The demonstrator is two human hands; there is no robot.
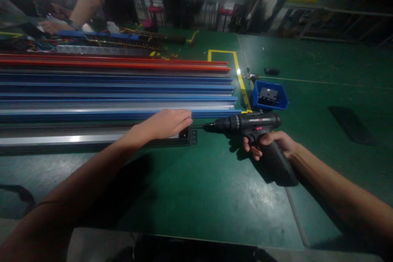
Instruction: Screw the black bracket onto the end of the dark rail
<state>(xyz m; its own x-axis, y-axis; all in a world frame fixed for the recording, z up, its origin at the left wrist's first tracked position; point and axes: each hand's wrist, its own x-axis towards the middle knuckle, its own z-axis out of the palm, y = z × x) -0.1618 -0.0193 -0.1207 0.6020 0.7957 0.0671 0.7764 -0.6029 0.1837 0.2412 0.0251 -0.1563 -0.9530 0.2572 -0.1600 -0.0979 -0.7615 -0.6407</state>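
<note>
My right hand (278, 143) is wrapped round the grip of a black cordless drill (258, 122), which lies level and points left. Its thin bit (199, 126) reaches the end of a black and silver aluminium profile (73, 139). At that end is a black end bracket (193, 136) with slots. My left hand (167, 124) lies over the profile just beside the bit's tip, fingers bent and pressed together on its far edge. Exactly where the bit meets the end is hidden by the fingertips.
Several blue profiles (123, 96) and red profiles (123, 60) lie parallel behind. A blue bin (284, 102) holds dark plates. A dark flat object (350, 125) lies at the right on the green table (196, 196). A co-worker's arm (87, 8) is near wiring, back left.
</note>
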